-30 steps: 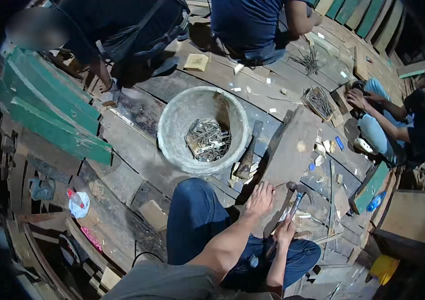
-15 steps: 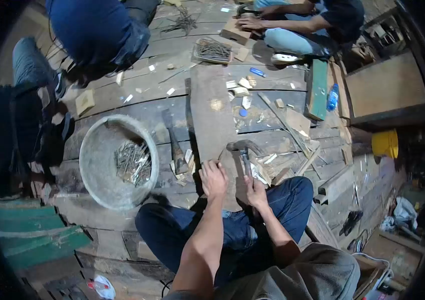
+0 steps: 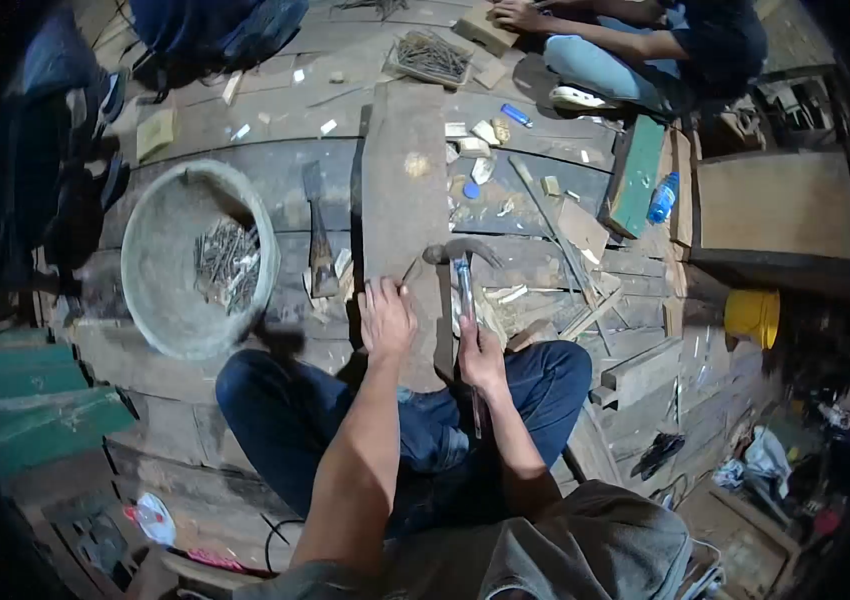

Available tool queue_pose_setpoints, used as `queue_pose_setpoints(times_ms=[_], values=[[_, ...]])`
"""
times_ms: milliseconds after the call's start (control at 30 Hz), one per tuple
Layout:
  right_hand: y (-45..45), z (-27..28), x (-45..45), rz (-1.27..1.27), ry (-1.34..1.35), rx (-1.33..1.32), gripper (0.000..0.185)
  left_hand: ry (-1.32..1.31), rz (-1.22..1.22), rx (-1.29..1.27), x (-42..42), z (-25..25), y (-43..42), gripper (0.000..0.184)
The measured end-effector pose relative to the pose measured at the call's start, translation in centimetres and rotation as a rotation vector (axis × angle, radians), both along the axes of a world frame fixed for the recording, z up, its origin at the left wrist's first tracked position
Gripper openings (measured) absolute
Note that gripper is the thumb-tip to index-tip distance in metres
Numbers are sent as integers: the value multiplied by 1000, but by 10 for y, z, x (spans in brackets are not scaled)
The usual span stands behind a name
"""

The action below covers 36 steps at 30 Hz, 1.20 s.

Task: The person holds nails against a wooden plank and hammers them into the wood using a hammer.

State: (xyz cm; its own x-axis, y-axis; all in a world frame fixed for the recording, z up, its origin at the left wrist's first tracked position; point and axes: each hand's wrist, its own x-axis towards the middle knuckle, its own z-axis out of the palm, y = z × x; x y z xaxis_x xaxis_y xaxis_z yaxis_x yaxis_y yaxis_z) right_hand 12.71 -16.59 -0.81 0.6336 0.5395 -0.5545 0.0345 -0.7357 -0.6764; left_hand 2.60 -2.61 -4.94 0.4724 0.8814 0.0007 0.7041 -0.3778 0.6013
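A long wooden board [image 3: 405, 190] lies in front of my crossed legs. My left hand [image 3: 387, 318] rests on its near part, with a thin nail [image 3: 410, 271] pinched at the fingertips. Wrapped round the handle of a claw hammer [image 3: 463, 250] is my right hand [image 3: 481, 355]. The hammer's head is over the board's right edge, close to the nail. Left of the board lies a chisel-like tool [image 3: 320, 235], its blade pointing away from me.
A large bucket [image 3: 265, 275] with metal pieces stands left. Beyond the board is a nail tray [image 3: 432, 58]. Wood scraps [image 3: 580, 228] and a green block [image 3: 635, 175] lie right. A co-worker [image 3: 635, 60] sits back right; others are back left. A yellow bucket [image 3: 751, 318] is far right.
The view has swung right and tilted down. My left hand has gone from lying spread on the board to pinching the nail. The hammer's head has come nearer to that hand.
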Motion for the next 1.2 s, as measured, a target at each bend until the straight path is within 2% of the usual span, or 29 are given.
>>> queue_pose_setpoints(times_ms=[33,133,267,467,500,667,767,833,967,1067,1133,1167,1200], values=[[1,-1,0,14,-78,71,45,17,7,15,1,0,0,21],[-1,3,6,64,-38,-12,44,68,7,70,-1,-3,-2,19],[-6,-3,5,105,-124,65,43,90,7,95,-2,-5,-2,17],[-2,0,-2,45,-123,30,47,82,-8,72,-1,-3,0,18],[-1,1,-1,17,-22,0,48,65,0,74,-1,1,0,18],[5,16,1,40,-96,40,48,95,2,125,1,-2,0,17],[3,16,5,51,-32,-69,47,105,-6,64,-1,-2,0,18],[0,7,2,26,-51,17,46,85,1,49,-2,-2,1,18],[0,15,3,44,-33,14,45,49,26,57,-3,-6,1,19],[0,24,1,89,-112,-24,42,62,41,29,-2,-2,0,20],[9,49,0,149,-154,-116,40,70,48,39,-2,2,1,19],[5,44,-2,185,-264,-34,38,60,61,36,-2,4,0,19],[9,48,-4,176,-239,-67,38,52,61,44,-3,2,3,19]])
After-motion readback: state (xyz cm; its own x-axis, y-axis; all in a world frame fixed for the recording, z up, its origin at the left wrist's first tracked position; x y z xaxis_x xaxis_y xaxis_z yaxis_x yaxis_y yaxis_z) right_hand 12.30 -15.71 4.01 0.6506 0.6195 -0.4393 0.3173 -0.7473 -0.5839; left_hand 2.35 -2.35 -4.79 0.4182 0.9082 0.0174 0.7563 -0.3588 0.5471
